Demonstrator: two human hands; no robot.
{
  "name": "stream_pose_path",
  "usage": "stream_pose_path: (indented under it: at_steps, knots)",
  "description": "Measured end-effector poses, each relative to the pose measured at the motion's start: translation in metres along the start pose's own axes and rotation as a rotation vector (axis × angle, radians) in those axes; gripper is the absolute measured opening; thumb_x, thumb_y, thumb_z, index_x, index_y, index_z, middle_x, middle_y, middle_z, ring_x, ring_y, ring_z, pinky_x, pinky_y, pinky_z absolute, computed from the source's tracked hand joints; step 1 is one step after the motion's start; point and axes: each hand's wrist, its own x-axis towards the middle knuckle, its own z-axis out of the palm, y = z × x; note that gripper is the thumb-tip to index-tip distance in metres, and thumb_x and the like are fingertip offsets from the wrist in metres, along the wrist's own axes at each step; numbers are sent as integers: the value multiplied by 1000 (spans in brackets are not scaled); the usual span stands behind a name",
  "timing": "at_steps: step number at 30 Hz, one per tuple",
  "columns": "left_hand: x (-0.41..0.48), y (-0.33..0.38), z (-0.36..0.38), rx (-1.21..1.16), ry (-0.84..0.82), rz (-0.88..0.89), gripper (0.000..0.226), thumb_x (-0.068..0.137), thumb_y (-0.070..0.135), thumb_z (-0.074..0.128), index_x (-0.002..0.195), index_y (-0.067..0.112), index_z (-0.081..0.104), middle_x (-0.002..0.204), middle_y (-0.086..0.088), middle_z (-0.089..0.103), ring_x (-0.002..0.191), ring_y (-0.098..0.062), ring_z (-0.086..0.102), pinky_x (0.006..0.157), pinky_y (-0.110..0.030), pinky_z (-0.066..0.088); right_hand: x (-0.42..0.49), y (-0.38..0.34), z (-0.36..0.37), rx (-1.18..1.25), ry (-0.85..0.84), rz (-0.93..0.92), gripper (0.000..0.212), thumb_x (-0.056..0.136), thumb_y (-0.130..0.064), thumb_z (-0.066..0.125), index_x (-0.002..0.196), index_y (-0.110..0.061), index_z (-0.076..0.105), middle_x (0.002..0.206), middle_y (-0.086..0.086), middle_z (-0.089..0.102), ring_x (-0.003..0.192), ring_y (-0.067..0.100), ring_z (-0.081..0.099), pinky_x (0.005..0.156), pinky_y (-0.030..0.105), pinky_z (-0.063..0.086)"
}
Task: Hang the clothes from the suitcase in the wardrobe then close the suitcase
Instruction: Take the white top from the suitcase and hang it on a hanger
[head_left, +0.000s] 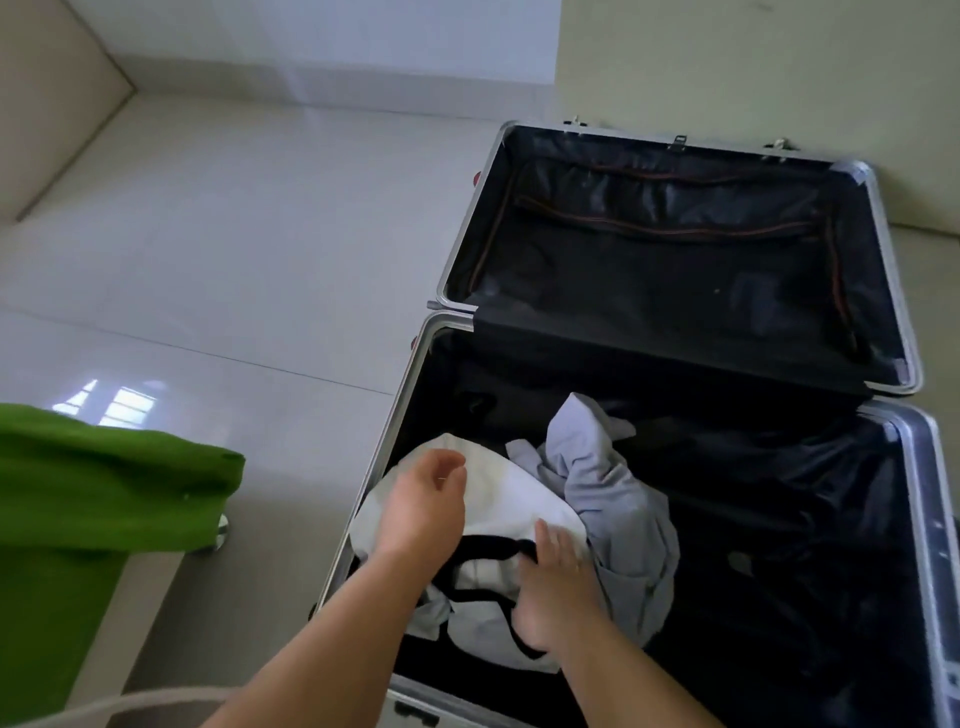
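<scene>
Closest to the camera, the right hand (550, 592) lies on the white garment (519, 493) in the near left corner of the suitcase (395, 410). Its fingers are close together and point to the far side, with the tips on the white cloth just past the black trim (488, 545). The thumb is hidden, so I cannot tell if this hand already pinches the trim or only presses on it.

The left hand (423, 504) is a little farther, over the part of the garment next to the left edge of the suitcase. Its fingers are loosely curled and hold nothing; whether they touch the cloth is not clear.

The white garment lies bunched between the two hands, with its longer side about along the left edge, from near to far. The black trim runs across it from one hand toward the other. In my judgement the right hand is the better placed to grasp at the trim, and the left needs only to come down on the cloth under it.

Touching the white garment on its right is a crumpled grey garment (613, 493), toward the middle of the near half. The rest of this half shows only dark lining.

Farther away, the lid (675, 270) lies open and flat, with a zipped pocket and no clothes visible. A green cloth (93, 493) is at the left, outside the suitcase. The wardrobe is not in view.
</scene>
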Motion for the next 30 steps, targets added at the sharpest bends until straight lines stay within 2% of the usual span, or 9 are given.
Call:
stream_pose_path:
  at_steps: [2, 4, 7, 10, 14, 16, 19, 23, 30]
  knots:
    - [3, -3, 0, 45, -5, -11, 23, 94, 24, 47, 114, 26, 59, 103, 9, 61, 89, -11, 56, 76, -24, 39, 4, 3, -14, 167, 23, 20, 60, 95, -29, 39, 150, -14, 18, 160, 1, -9, 147, 25, 0, 118, 43, 13]
    - [0, -1, -2, 90, -18, -21, 25, 94, 23, 47, 117, 25, 58, 107, 7, 61, 87, -11, 54, 74, -23, 37, -9, 0, -37, 402, 45, -15, 56, 95, -32, 42, 146, -10, 30, 158, 1, 14, 142, 21, 24, 113, 36, 27]
    - [-21, 17, -13, 113, -83, -43, 33, 92, 17, 50, 123, 24, 53, 124, 1, 57, 93, -14, 53, 78, -24, 38, -57, -8, -80, 869, 183, -23, 28, 93, -25, 52, 115, -13, 65, 118, 5, 65, 110, 20, 60, 92, 30, 47]
    - [-51, 49, -32, 245, -164, -14, 49, 88, 15, 56, 135, 24, 43, 136, -3, 46, 106, -19, 53, 83, -24, 37, -122, -16, -132, 1131, 250, -54, 17, 89, -18, 59, 92, -25, 74, 93, -13, 71, 96, 3, 63, 75, 11, 46]
    - [-104, 108, -71, 312, -227, 57, 66, 76, 37, 67, 136, 30, 41, 138, -2, 44, 124, -22, 46, 101, -32, 40, -231, -35, -208, 1124, 250, -276, 25, 83, -7, 59, 92, -23, 75, 96, 14, 72, 86, 13, 64, 78, 21, 51]
    - [-130, 138, -89, 292, -197, 116, 45, 69, 44, 64, 112, 35, 55, 114, 0, 61, 103, -20, 59, 91, -39, 49, -288, -45, -246, 1147, 262, -401, 29, 77, -5, 60, 96, -22, 74, 99, 22, 69, 86, 20, 64, 84, 30, 52]
    - [-180, 191, -123, 198, -102, 175, 9, 83, 23, 52, 90, 26, 55, 86, 0, 63, 83, -24, 60, 75, -35, 50, -362, -54, -295, 1094, 341, -490, 50, 71, -6, 61, 113, -33, 66, 102, 8, 69, 95, 19, 66, 91, 30, 52]
    - [-248, 260, -180, 199, -35, 330, 11, 92, 20, 46, 92, 17, 57, 90, -3, 61, 84, -25, 56, 71, -30, 43, -449, -57, -347, 780, 653, -320, 60, 80, -1, 56, 128, -36, 51, 111, -6, 57, 104, 6, 54, 85, 19, 40]
    - [-384, 364, -264, 106, 12, 716, 23, 91, 12, 52, 104, 24, 66, 92, 4, 61, 87, -21, 57, 70, -26, 40, -602, -48, -391, 459, 1122, -105, 21, 80, -4, 53, 89, -21, 60, 91, -3, 62, 84, 20, 57, 71, 30, 45]
